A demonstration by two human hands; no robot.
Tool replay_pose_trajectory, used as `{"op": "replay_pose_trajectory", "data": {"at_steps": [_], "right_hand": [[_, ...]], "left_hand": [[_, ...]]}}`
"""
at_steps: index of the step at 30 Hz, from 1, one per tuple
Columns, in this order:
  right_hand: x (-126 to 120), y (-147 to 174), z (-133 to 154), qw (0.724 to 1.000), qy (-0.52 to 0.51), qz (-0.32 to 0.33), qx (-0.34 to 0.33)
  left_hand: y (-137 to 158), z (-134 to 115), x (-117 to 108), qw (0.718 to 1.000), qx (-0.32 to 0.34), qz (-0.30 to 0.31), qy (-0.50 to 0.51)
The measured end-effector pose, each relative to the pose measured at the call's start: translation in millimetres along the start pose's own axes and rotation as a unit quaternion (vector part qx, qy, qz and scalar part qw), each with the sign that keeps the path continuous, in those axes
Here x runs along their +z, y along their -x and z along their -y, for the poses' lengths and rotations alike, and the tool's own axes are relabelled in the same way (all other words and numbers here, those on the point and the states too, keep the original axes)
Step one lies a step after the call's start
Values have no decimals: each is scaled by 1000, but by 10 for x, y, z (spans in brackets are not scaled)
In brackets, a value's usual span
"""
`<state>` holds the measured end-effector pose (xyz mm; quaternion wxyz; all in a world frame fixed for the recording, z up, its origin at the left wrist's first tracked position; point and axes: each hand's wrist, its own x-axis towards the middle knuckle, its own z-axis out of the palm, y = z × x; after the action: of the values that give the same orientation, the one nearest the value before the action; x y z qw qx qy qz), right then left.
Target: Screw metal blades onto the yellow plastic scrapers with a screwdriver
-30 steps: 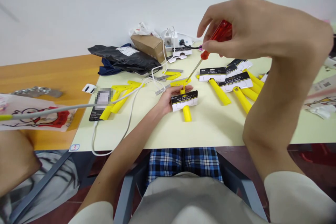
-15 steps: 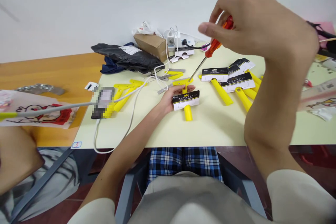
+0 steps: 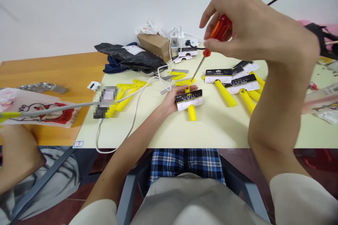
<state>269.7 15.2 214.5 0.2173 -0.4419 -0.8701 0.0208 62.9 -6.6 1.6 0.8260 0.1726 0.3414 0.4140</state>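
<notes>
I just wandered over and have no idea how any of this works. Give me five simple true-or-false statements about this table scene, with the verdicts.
1. The right hand holds a red screwdriver. True.

2. The left hand holds a second screwdriver. False: it holds a yellow tool with a printed card on it.

3. The red screwdriver points up at the wall. False: its shaft slants down to the head of the yellow tool.

4. More yellow handles lie on the table, to the right of the left hand. True.

5. The black plastic bag lies to the right of the cardboard box. False: it lies to the left.
</notes>
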Motion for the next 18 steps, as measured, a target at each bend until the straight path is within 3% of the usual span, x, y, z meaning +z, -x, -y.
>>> {"op": "replay_pose_trajectory", "data": {"at_steps": [2, 6, 10, 15, 18], "right_hand": [[9, 1, -3, 1000, -4, 7, 2], [59, -19, -1, 998, 33, -58, -2], [90, -47, 26, 999, -17, -22, -31], [90, -64, -9, 999, 12, -47, -8], [95, -68, -61, 1000, -3, -11, 0]], "left_hand": [[-6, 2, -6, 1000, 1, 3, 3], [-8, 4, -16, 1000, -4, 13, 4], [10, -2, -3, 1000, -6, 10, 8], [6, -7, 8, 1000, -13, 9, 5], [3, -10, 9, 1000, -22, 17, -3]]}}
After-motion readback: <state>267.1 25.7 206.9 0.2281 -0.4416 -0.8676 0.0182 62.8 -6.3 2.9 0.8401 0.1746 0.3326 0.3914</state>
